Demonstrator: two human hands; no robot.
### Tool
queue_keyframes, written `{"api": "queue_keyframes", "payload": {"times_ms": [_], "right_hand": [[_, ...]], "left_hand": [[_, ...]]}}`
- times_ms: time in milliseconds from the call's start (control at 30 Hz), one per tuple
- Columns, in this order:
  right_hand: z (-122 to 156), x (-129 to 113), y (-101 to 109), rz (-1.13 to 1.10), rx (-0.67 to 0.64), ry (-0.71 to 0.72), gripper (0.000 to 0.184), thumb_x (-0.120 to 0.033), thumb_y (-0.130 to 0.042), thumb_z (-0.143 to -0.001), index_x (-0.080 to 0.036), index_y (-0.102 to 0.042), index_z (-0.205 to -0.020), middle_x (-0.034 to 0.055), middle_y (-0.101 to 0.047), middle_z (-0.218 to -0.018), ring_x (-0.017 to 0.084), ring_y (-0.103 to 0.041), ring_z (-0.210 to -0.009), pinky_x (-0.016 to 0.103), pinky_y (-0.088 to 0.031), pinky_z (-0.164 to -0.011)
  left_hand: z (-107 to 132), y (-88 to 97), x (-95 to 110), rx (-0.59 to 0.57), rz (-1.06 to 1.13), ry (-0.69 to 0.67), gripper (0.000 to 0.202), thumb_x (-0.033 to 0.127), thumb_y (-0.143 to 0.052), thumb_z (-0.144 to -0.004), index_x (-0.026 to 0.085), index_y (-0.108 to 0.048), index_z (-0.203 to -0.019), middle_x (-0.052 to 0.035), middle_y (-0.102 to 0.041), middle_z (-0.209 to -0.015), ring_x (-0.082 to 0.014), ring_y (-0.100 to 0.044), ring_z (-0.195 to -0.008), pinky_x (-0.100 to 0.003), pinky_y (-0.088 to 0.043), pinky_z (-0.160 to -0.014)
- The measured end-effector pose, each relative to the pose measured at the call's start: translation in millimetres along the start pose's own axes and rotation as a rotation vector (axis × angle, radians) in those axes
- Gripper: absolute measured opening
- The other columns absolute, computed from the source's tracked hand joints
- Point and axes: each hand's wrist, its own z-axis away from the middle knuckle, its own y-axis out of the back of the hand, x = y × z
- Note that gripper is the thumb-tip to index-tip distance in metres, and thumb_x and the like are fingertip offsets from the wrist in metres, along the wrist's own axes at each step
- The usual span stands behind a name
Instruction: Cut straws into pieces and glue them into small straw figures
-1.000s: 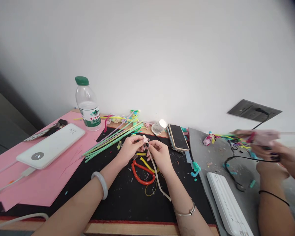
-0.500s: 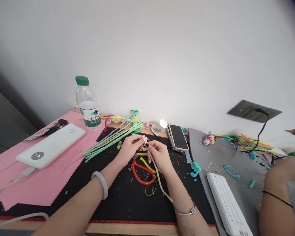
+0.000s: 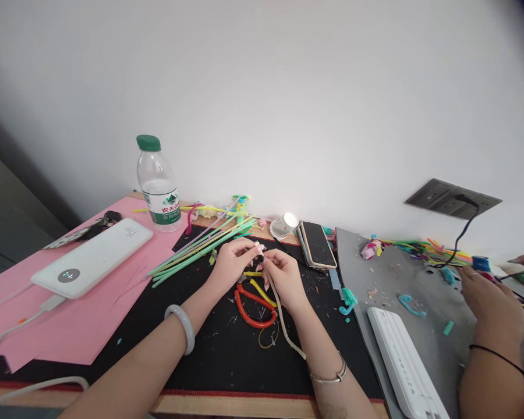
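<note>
My left hand (image 3: 234, 262) and my right hand (image 3: 283, 276) meet over the black mat (image 3: 244, 366), both in a pinch. From the right hand's fingers a cream pipe cleaner (image 3: 282, 317) trails down to the wrist. Something small and pale, with a dark spot, shows at the fingertips; the fingers cover most of it. Just below lie red-handled pliers (image 3: 254, 322), their jaws partly hidden, with yellow pieces (image 3: 262, 292) beside them. A thin yellowish loop (image 3: 268, 338) rests on the mat.
Left: green and purple pipe cleaners (image 3: 201, 250), a water bottle (image 3: 159, 186), a white power bank (image 3: 94, 259) on pink sheet (image 3: 126, 308). Behind: a paper cup (image 3: 283, 226) and phone (image 3: 317, 245). Right: another power bank (image 3: 404, 361), a co-worker's hand (image 3: 491, 299) near a blue spool (image 3: 481, 264).
My hands stay almost in place, still pinched together. At the right, the co-worker's hand has moved down and left onto the grey mat, and a blue spool now shows beside it.
</note>
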Motion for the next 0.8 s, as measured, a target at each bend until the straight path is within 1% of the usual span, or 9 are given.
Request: {"api": "queue_keyframes", "payload": {"times_ms": [133,267,400,500,600,700,733,800], "right_hand": [[1,-3,1,-0.078,-0.032,-0.021,0.014,-0.030,-0.060,-0.074,-0.016,-0.057,-0.075,-0.0018,-0.059,-0.062,0.005,-0.043,-0.037,0.017,-0.036,-0.032],[1,-6,2,-0.162,-0.080,-0.069,0.015,-0.031,-0.062,-0.073,-0.016,-0.057,-0.076,-0.0023,-0.059,-0.061,0.004,-0.042,-0.036,0.016,-0.035,-0.031],[2,-8,3,-0.202,-0.100,-0.118,0.018,-0.032,-0.064,-0.072,-0.016,-0.056,-0.075,-0.0027,-0.058,-0.060,0.004,-0.041,-0.035,0.015,-0.034,-0.031],[2,-10,3,-0.203,-0.103,-0.139,0.019,-0.032,-0.065,-0.071,-0.016,-0.056,-0.073,-0.0026,-0.058,-0.059,0.003,-0.040,-0.035,0.014,-0.033,-0.031],[3,-11,3,-0.194,-0.103,-0.145,0.018,-0.031,-0.064,-0.072,-0.015,-0.057,-0.073,-0.0026,-0.058,-0.058,0.003,-0.040,-0.035,0.014,-0.032,-0.031],[3,-12,2,-0.180,-0.100,-0.151,0.018,-0.031,-0.064,-0.071,-0.015,-0.057,-0.072,-0.0030,-0.057,-0.057,0.003,-0.039,-0.034,0.014,-0.032,-0.030],[3,-12,1,-0.177,-0.097,-0.155,0.018,-0.031,-0.064,-0.071,-0.015,-0.057,-0.071,-0.0031,-0.057,-0.056,0.003,-0.039,-0.034,0.014,-0.032,-0.030],[3,-12,1,-0.179,-0.095,-0.161,0.018,-0.031,-0.065,-0.070,-0.015,-0.057,-0.072,-0.0032,-0.057,-0.056,0.003,-0.039,-0.034,0.014,-0.032,-0.030]], "left_hand": [[1,0.1,3,-0.017,0.104,0.063,0.021,0.035,-0.064,-0.070,0.015,-0.065,-0.074,0.0005,-0.056,-0.064,-0.0080,-0.044,-0.051,-0.021,-0.036,-0.050],[1,0.8,4,-0.011,0.189,0.114,0.024,0.036,-0.066,-0.067,0.014,-0.066,-0.076,0.0008,-0.056,-0.063,-0.0077,-0.043,-0.052,-0.021,-0.036,-0.050],[0,1.6,5,-0.001,0.185,0.130,0.024,0.036,-0.068,-0.066,0.014,-0.065,-0.076,0.0005,-0.057,-0.062,-0.0075,-0.043,-0.051,-0.021,-0.035,-0.050],[0,1.9,4,0.009,0.127,0.093,0.021,0.035,-0.066,-0.067,0.014,-0.063,-0.071,0.0004,-0.057,-0.062,-0.0083,-0.045,-0.052,-0.021,-0.037,-0.051],[1,1.9,3,0.030,0.040,0.000,0.019,0.032,-0.064,-0.070,0.015,-0.059,-0.065,0.0010,-0.054,-0.062,-0.0096,-0.048,-0.056,-0.022,-0.039,-0.056],[2,1.4,2,0.078,-0.053,-0.074,0.022,0.031,-0.062,-0.071,0.015,-0.054,-0.059,0.0011,-0.052,-0.063,-0.0105,-0.049,-0.060,-0.023,-0.040,-0.058],[2,1.1,2,0.085,-0.065,-0.081,0.022,0.032,-0.061,-0.072,0.016,-0.053,-0.059,0.0013,-0.051,-0.062,-0.0104,-0.049,-0.059,-0.022,-0.039,-0.057],[3,0.2,3,0.065,-0.045,-0.044,0.022,0.035,-0.060,-0.073,0.016,-0.054,-0.062,0.0022,-0.049,-0.059,-0.0095,-0.047,-0.054,-0.022,-0.038,-0.054]]}}
